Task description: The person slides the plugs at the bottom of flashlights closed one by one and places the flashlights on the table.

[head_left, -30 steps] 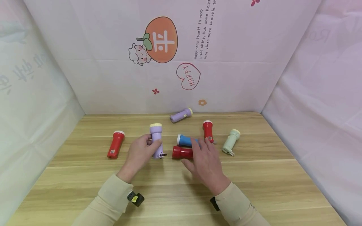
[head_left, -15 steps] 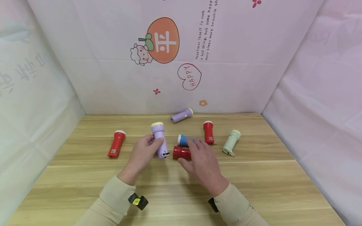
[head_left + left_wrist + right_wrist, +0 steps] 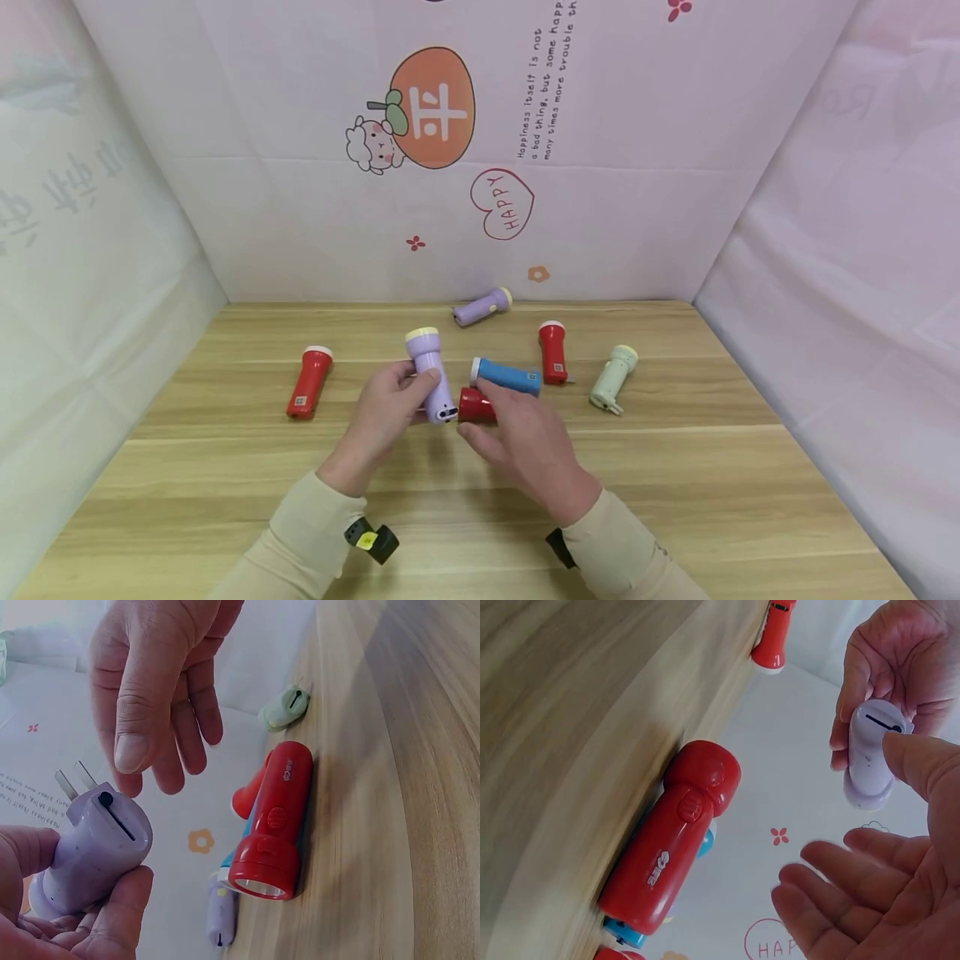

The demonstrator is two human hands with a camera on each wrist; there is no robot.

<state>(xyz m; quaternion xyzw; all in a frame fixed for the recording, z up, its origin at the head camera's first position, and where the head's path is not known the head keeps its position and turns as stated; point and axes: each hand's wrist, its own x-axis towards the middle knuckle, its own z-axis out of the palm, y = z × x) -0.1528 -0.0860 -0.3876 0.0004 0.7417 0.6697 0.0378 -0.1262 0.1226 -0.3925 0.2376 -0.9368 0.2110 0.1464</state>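
Note:
My left hand point(image 3: 381, 414) grips a light purple flashlight point(image 3: 429, 357) with a pale yellow head, raised off the table and tilted, head pointing away. In the left wrist view, two metal plug prongs point(image 3: 76, 778) stick out at its tail beside a dark slot. My right hand point(image 3: 534, 446), fingers extended and holding nothing, hovers close to that tail; in the right wrist view its thumb point(image 3: 922, 761) overlaps the tail, and contact is unclear. Below it lies a red flashlight point(image 3: 474, 406), partly hidden by the hand in the head view, beside a blue flashlight point(image 3: 510, 377).
On the wooden table point(image 3: 225, 475) lie another red flashlight point(image 3: 310, 383) at left, a second purple one point(image 3: 482, 307) by the back wall, a red one point(image 3: 553, 354) and a pale green one point(image 3: 615, 379) at right. Printed white cloth point(image 3: 315, 233) encloses the back and sides.
My left hand has moved slightly right with the purple flashlight, its tail swinging right. My right hand has shifted left toward that tail, uncovering more of the blue flashlight.

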